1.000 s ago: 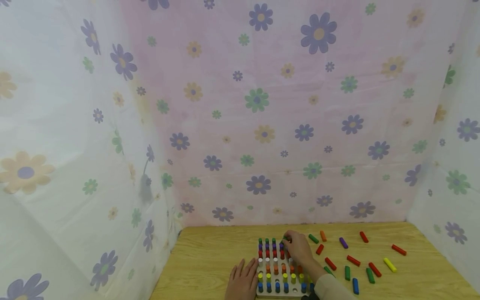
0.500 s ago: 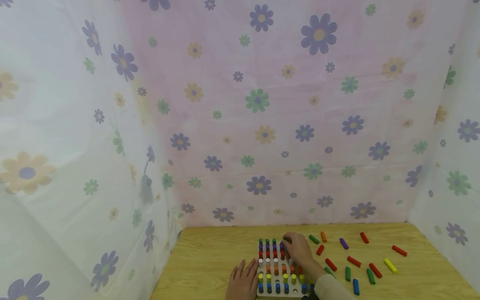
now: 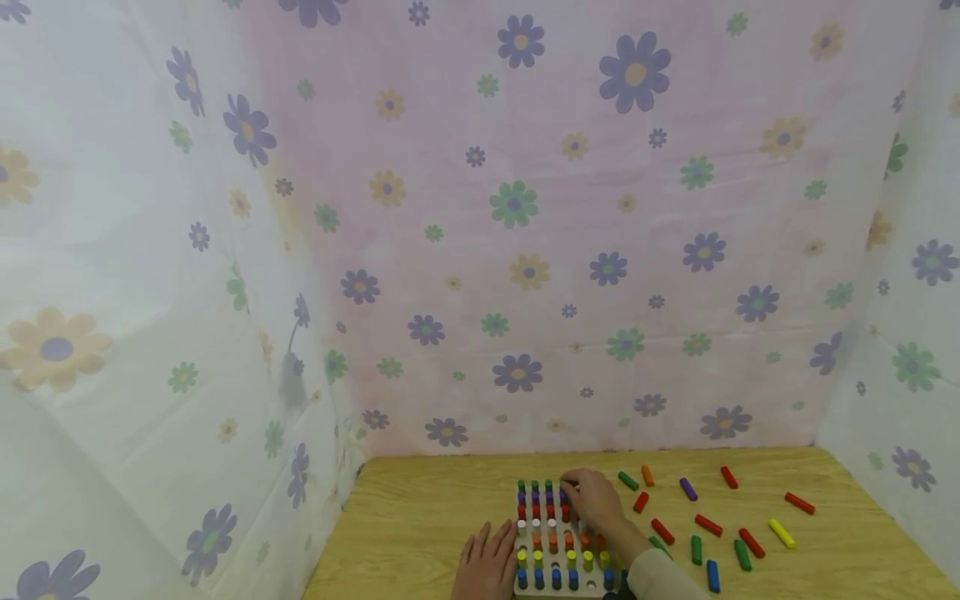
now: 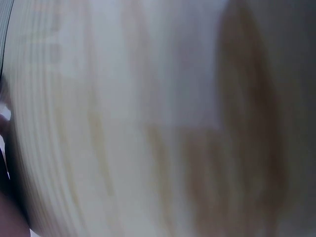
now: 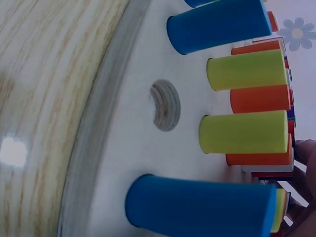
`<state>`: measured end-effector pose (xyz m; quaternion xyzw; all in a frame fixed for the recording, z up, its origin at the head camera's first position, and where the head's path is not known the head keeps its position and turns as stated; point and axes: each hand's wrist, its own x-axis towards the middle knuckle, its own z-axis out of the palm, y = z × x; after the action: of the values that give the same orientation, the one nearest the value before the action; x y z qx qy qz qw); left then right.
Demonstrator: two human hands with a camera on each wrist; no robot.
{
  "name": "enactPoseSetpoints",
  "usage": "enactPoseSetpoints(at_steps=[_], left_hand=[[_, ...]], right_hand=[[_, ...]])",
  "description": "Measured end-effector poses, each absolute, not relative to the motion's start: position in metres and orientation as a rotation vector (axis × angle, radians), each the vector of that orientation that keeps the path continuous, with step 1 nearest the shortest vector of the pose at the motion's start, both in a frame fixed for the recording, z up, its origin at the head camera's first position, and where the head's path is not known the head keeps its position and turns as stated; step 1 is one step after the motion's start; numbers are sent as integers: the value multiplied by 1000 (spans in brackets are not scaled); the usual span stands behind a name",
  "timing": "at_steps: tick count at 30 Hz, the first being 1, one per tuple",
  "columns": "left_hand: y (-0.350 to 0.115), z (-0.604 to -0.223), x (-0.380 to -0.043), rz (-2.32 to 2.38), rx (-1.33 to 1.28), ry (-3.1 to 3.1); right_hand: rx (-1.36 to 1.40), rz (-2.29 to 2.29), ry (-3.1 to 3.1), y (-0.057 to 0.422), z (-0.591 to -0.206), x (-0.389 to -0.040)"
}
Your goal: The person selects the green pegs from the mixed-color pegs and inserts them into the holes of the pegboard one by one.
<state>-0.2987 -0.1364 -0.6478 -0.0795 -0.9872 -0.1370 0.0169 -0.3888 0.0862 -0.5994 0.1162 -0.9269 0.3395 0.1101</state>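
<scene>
A pale wooden pegboard (image 3: 543,592) with rows of coloured pegs stands on the table. My left hand (image 3: 486,564) rests with fingers spread against its left side. At the far row of green pegs (image 3: 535,485), my right hand (image 3: 596,504) reaches over the board with thumb and fingers together at a green peg, which they now hide. A purple peg (image 3: 564,496) stands right below those fingertips. In the right wrist view, blue pegs (image 5: 207,205) and yellow pegs (image 5: 244,133) stand upright around an unfilled hole (image 5: 167,105); the right fingers (image 5: 307,153) show at the edge.
Loose pegs lie right of the board: several red pegs (image 3: 752,542) and green pegs (image 3: 742,555), a yellow peg (image 3: 782,533), a blue peg (image 3: 713,576), a purple peg (image 3: 688,489) and an orange peg (image 3: 648,476). Flowered cloth (image 3: 570,275) encloses the table's back and sides.
My right hand has shifted slightly left over the far row, and the green peg end that showed at its fingertips is now covered. My left hand has stayed put.
</scene>
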Motion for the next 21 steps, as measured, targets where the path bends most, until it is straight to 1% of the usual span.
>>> enactPoseSetpoints(at_steps=[11,21], left_hand=[[-137,-643,-294,-440,-283,-3036],[-137,-637,-295,-454,-293,-3075]], right_hand=[[417,1119,-2730,96,-585,-379],[406,1152,-2725,127,-574,-364]])
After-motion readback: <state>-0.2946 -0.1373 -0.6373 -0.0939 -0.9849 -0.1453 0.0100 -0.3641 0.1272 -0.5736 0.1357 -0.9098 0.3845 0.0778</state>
